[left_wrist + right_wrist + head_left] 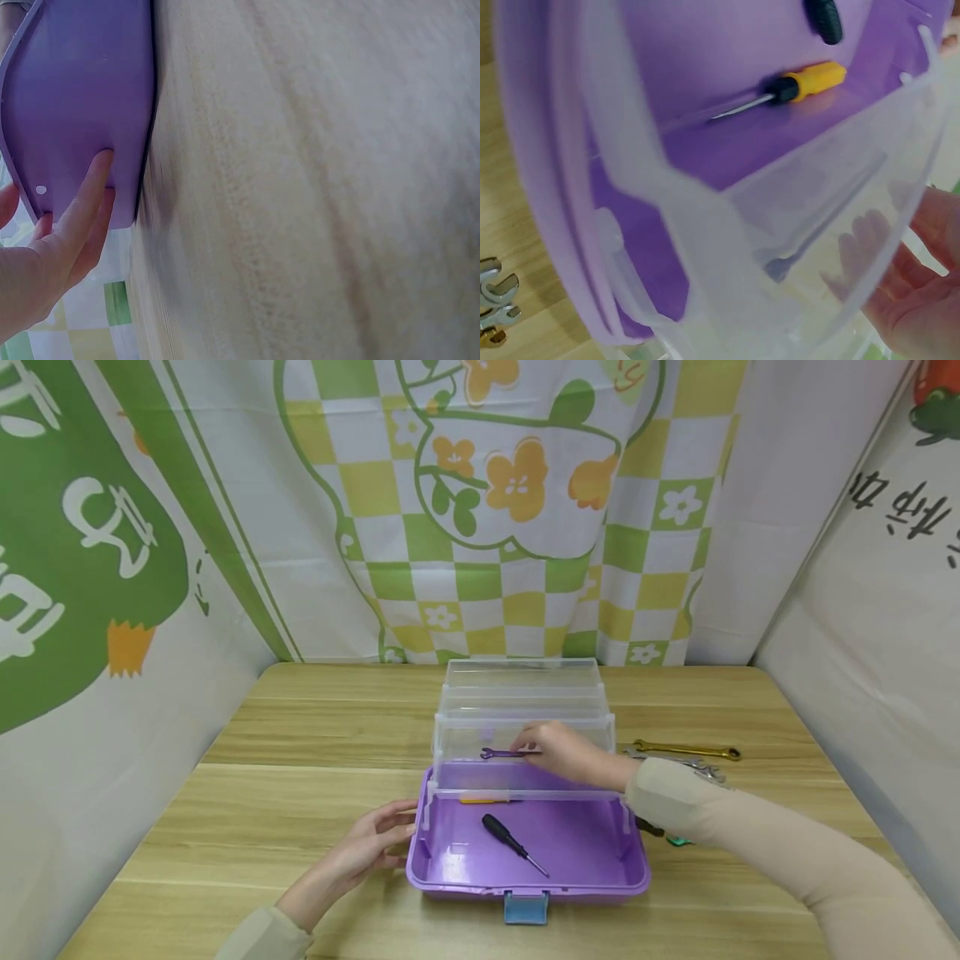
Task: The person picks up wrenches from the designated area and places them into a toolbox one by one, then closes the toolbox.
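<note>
The right hand (562, 755) has loosely extended fingers at a purple wrench (492, 753) in or just above the translucent tray (480, 793); I cannot tell whether they touch it. The left hand (366, 846), fingers nearly straight and slightly spread, rests its fingertips against the purple toolbox's (450, 870) left side.

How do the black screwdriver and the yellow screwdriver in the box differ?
The black screwdriver has a black handle; the yellow screwdriver has a yellow one with a black collar. The black screwdriver slants, nearer the latch; the yellow screwdriver lies crosswise, farther back. Both lie in the box.
</note>
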A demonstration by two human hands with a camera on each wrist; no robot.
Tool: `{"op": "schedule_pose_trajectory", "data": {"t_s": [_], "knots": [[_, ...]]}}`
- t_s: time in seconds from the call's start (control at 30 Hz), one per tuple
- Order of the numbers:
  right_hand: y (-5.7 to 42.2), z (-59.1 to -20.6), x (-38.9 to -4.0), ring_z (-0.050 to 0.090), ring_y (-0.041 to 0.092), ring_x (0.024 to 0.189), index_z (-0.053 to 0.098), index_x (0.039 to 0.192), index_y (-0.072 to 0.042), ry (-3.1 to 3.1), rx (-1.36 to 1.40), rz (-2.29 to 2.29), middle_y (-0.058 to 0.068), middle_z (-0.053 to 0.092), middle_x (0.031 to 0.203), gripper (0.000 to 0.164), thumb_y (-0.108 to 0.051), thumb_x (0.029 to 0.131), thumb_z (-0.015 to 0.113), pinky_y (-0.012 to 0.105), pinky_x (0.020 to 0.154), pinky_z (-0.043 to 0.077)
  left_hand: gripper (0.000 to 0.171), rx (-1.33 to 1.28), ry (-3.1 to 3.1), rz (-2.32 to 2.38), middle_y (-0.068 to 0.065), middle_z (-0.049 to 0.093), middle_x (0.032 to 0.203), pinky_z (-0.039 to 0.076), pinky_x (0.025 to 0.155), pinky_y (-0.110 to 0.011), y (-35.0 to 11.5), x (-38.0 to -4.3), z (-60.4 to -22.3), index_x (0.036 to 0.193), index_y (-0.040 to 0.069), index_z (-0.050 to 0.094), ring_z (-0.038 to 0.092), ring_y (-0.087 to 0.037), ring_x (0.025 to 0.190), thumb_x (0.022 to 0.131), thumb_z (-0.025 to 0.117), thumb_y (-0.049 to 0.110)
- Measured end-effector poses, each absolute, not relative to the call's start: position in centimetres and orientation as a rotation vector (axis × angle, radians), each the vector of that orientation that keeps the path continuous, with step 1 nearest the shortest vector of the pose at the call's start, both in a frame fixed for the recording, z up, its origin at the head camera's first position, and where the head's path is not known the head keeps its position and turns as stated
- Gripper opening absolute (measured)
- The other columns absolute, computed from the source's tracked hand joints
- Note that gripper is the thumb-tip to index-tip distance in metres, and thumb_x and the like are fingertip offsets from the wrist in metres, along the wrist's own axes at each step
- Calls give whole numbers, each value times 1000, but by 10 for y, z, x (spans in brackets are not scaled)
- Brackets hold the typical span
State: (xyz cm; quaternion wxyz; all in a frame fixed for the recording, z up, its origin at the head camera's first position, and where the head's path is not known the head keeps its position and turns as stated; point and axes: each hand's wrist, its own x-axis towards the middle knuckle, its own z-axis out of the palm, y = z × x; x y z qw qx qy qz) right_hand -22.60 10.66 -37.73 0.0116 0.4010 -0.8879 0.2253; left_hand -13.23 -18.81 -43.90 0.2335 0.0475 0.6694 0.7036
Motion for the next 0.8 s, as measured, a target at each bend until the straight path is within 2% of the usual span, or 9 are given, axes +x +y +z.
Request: {"op": "schedule_pose_trajectory", "data": {"t_s": [0.13,0.33,0.57,0.8], "knots": [[112,-374,-224,61,19,79,66,94,0,-2753,1260,784,8,63,90,18,2,76,62,19,69,52,57,132,1839,1934,-33,29,132,48,84,-48,-188,-132,-439,133,-9,21,51,-33,105,88,51,11],[122,-367,-214,61,23,78,66,93,3,-2683,1277,892,11,63,87,19,4,75,63,26,70,54,58,133,1834,1938,-33,29,132,48,84,-48,-188,-132,-439,133,-10,21,51,-32,104,88,51,11],[133,-363,-198,59,21,82,65,98,0,-2652,1246,980,10,62,91,19,-3,80,62,30,68,53,59,128,1840,1934,-33,29,132,48,83,-48,-189,-133,-439,133,-10,21,50,-33,105,88,52,12],[148,-361,-183,60,19,82,66,95,-2,-2524,1214,968,6,63,92,19,-2,75,66,31,67,54,59,130,1840,1929,-33,30,131,48,84,-48,-188,-132,-440,133,-10,22,51,-33,105,87,52,12]]}}
